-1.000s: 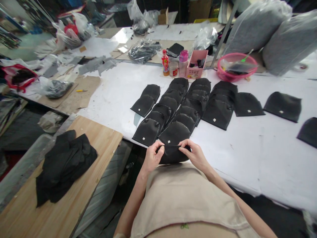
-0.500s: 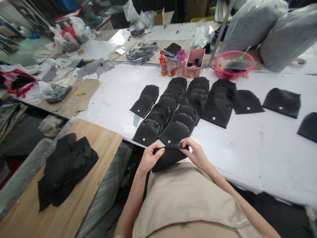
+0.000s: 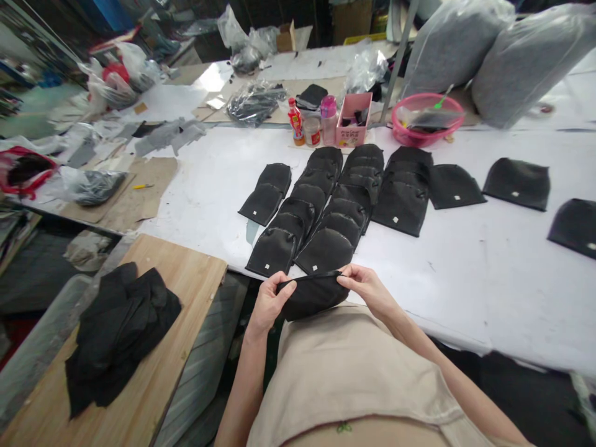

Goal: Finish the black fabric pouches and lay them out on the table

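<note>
A black knit hat (image 3: 311, 297) is stretched between my two hands at the near edge of the white table (image 3: 465, 273). My left hand (image 3: 267, 303) pinches its left rim and my right hand (image 3: 367, 287) pinches its right rim; both are closed on the fabric. Just beyond them lie overlapping rows of black hats (image 3: 326, 205) with small white tags. More single black hats (image 3: 516, 183) are spread out to the right.
A heap of black fabric (image 3: 116, 332) sits on a wooden side table (image 3: 186, 285) at my left. At the back stand bottles (image 3: 311, 121), a pink box (image 3: 352, 120) and a pink basket (image 3: 427, 118). Grey bagged bundles (image 3: 512, 53) lie at the far right.
My hands have drawn apart along the hat's rim, spreading the opening wider. The view has shifted slightly to the right.
</note>
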### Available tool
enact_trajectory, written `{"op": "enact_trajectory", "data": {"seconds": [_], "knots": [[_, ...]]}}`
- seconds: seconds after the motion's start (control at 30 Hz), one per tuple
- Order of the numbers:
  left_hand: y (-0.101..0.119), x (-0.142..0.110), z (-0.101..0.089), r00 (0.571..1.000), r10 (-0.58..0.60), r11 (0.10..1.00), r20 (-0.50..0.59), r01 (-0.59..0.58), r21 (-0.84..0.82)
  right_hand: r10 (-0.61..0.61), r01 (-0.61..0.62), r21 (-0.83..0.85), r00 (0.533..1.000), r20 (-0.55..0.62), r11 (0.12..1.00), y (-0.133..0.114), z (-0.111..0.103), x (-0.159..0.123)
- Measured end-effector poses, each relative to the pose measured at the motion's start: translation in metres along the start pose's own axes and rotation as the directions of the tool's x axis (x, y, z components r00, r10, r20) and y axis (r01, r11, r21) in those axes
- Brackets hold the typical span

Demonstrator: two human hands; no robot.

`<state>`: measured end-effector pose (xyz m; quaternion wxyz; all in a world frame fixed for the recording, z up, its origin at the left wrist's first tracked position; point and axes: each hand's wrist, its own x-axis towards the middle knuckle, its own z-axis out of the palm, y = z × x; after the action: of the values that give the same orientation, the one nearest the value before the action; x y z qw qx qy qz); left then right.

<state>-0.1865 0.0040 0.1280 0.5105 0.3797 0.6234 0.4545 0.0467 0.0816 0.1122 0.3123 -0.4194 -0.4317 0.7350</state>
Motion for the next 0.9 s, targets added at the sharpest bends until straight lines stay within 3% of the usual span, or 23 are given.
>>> {"op": "enact_trajectory", "data": {"seconds": [0.13, 0.6, 0.7, 0.77, 0.83, 0.9], "knots": [[0.001, 0.001, -0.001, 1.000, -0.016, 0.999, 0.014, 0.017, -0.038, 0.057, -0.055, 0.094, 0.998, -0.022, 0.994, -0.003, 0.002, -0.001], [-0.002, 0.001, 0.000, 1.000, -0.028, 0.993, 0.004, 0.029, -0.110, 0.107, -0.104, 0.147, 0.994, -0.013, 0.984, -0.001, 0.002, 0.001], [0.001, 0.000, -0.006, 0.999, -0.030, 0.999, 0.018, 0.029, 0.042, 0.106, -0.103, 0.127, 0.994, -0.016, 0.987, -0.005, 0.004, 0.001], [0.010, 0.000, -0.009, 0.998, 0.048, 0.966, 0.029, -0.054, 0.252, 0.108, -0.107, 0.097, 0.994, -0.010, 0.990, -0.009, 0.006, 0.001], [0.022, 0.000, -0.007, 0.978, 0.190, 0.856, 0.090, -0.210, 0.473, 0.117, -0.118, 0.056, 0.993, 0.009, 0.991, -0.014, 0.010, 0.002], [0.033, 0.000, 0.002, 0.930, 0.308, 0.689, 0.199, -0.362, 0.627, 0.114, -0.114, 0.006, 0.993, 0.028, 0.993, -0.017, 0.014, 0.004]]}}
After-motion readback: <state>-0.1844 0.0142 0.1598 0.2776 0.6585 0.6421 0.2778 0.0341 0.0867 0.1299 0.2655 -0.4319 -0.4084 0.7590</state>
